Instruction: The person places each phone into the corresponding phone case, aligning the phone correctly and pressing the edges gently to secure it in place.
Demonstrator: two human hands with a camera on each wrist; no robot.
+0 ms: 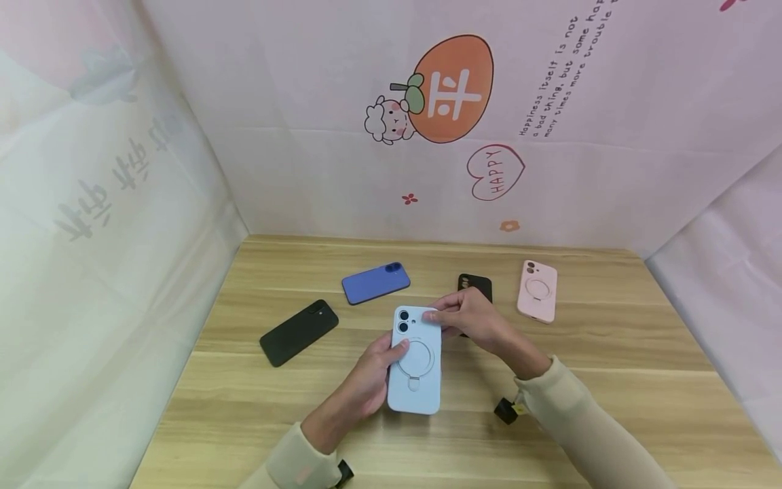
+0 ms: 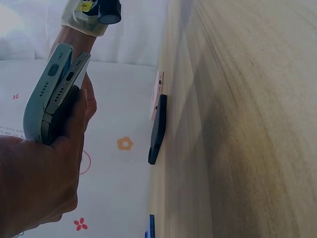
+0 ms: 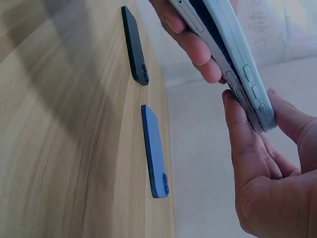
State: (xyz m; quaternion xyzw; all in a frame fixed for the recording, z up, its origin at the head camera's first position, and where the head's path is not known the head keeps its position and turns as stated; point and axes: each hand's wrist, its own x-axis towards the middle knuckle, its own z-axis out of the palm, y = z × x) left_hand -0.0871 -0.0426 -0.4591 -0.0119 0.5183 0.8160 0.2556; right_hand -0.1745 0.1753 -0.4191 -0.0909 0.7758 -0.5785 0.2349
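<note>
A light blue phone case [image 1: 415, 397] with a ring on its back is held up over the table, camera end away from me. In the wrist views a phone with a pale metal frame [image 3: 197, 22] lies against the inside of the case. A wedge-shaped gap parts the two at the end nearer me and narrows toward the camera end. My left hand [image 1: 368, 373] grips case and phone by the left side, thumb on the case's back. At the upper right corner my right hand [image 1: 475, 319] pinches both, thumb on the case and fingers beneath.
A dark phone [image 1: 299, 333] lies at the left, with a blue phone [image 1: 375, 283] behind it. Past my right hand is a black phone case [image 1: 476, 284], partly covered by that hand. A pink case [image 1: 537, 292] lies farther right. Printed cloth [image 1: 342, 183] walls the table's back.
</note>
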